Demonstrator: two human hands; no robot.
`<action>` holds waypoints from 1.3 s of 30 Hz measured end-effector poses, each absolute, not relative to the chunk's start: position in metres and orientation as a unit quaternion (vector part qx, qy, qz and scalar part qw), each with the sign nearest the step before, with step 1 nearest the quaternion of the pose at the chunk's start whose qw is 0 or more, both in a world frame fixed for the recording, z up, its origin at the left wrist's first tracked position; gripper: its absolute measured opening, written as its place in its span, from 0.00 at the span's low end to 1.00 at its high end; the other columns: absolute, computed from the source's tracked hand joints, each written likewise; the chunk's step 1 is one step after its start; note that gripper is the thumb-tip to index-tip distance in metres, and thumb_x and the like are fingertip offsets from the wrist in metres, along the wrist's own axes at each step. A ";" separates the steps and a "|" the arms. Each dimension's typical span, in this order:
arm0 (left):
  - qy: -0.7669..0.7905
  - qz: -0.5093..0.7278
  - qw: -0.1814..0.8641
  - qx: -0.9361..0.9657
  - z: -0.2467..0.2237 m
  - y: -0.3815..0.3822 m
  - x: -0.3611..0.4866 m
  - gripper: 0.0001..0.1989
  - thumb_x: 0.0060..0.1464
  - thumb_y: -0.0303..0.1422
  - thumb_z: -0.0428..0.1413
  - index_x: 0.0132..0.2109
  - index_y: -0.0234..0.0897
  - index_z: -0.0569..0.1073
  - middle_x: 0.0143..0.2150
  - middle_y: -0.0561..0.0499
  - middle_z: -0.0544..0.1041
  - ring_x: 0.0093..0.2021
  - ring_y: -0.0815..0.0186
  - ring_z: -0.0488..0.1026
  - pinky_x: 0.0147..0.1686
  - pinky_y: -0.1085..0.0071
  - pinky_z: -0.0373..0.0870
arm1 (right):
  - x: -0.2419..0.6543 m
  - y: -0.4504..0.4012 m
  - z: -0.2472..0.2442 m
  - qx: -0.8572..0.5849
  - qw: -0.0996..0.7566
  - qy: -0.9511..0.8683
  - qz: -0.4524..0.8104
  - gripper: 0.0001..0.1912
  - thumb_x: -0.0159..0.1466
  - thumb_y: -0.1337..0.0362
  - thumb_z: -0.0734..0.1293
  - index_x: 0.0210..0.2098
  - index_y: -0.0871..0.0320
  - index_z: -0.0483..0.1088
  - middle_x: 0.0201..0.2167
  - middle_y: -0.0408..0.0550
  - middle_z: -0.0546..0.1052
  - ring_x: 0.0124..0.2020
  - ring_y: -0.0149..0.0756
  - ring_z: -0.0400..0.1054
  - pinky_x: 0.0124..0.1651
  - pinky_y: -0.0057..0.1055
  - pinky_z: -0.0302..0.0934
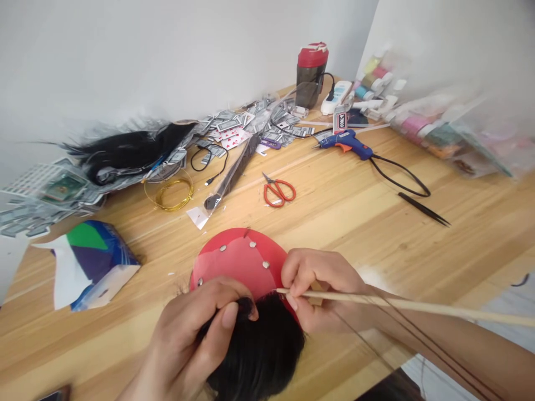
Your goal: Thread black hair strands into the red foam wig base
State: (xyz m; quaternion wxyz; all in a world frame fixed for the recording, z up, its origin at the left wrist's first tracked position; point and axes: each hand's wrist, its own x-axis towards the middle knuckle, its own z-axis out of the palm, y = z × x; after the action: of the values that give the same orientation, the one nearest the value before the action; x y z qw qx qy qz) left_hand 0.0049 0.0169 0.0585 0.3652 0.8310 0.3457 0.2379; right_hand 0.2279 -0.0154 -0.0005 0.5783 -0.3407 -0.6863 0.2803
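A red rounded piece with silver dots lies on the table in front of me. Black hair covers its near side. My left hand pinches a lock of black hair between thumb and fingers, at the edge where the hair meets the red surface. From the other side, my right hand grips a thin wooden stick close to its tip. That tip points at the hair's edge; whether it touches is unclear. Thin dark strands hang by my right forearm.
Red-handled scissors, a blue glue gun and black tweezers lie beyond. Gold wire, a blue packet and a long dark strip in clear wrap are farther left. Cards, more black hair and a red-lidded cup line the back.
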 end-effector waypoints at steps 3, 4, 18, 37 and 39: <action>0.335 0.238 0.362 0.837 0.057 0.017 0.005 0.11 0.68 0.28 0.50 0.40 0.46 0.75 0.33 0.59 0.80 0.34 0.74 0.78 0.36 0.83 0.71 | 0.228 -0.017 -0.001 -0.352 0.564 -0.700 0.260 0.18 0.54 0.79 0.68 0.31 0.51 0.59 0.25 0.42 0.74 0.25 0.32 0.71 0.26 0.25 0.63; 0.333 0.240 0.362 0.837 0.057 0.018 0.005 0.11 0.68 0.28 0.49 0.40 0.45 0.75 0.33 0.59 0.79 0.34 0.73 0.78 0.36 0.82 0.71 | 0.228 -0.018 -0.001 -0.355 0.565 -0.700 0.256 0.18 0.54 0.79 0.68 0.31 0.51 0.59 0.26 0.42 0.74 0.25 0.32 0.71 0.26 0.25 0.63; 0.413 0.243 0.408 0.777 0.055 0.019 0.002 0.15 0.71 0.38 0.48 0.40 0.42 0.77 0.34 0.53 0.80 0.33 0.69 0.77 0.33 0.79 0.74 | 0.228 -0.018 -0.009 -0.291 0.586 -0.505 0.563 0.11 0.60 0.73 0.72 0.31 0.56 0.65 0.29 0.41 0.72 0.25 0.26 0.65 0.27 0.22 0.58; 0.364 0.309 0.529 0.702 0.046 0.017 -0.001 0.15 0.72 0.40 0.49 0.37 0.43 0.75 0.32 0.55 0.75 0.34 0.70 0.75 0.37 0.78 0.72 | 0.221 -0.026 -0.013 -0.348 0.583 -0.632 0.373 0.13 0.60 0.78 0.69 0.35 0.53 0.67 0.32 0.41 0.74 0.32 0.31 0.72 0.34 0.25 0.66; 0.361 0.311 0.540 0.693 0.045 0.018 0.000 0.15 0.72 0.40 0.48 0.38 0.43 0.75 0.32 0.55 0.75 0.34 0.69 0.76 0.37 0.77 0.73 | 0.221 -0.025 -0.012 -0.338 0.585 -0.627 0.388 0.12 0.60 0.77 0.69 0.35 0.54 0.66 0.31 0.41 0.74 0.31 0.30 0.71 0.33 0.24 0.65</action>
State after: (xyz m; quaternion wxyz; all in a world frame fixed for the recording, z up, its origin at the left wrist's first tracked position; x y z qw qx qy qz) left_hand -0.0004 0.0176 0.0454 0.5403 0.6935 0.3613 0.3109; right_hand 0.2214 -0.0248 -0.0124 0.5849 -0.3380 -0.6272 0.3877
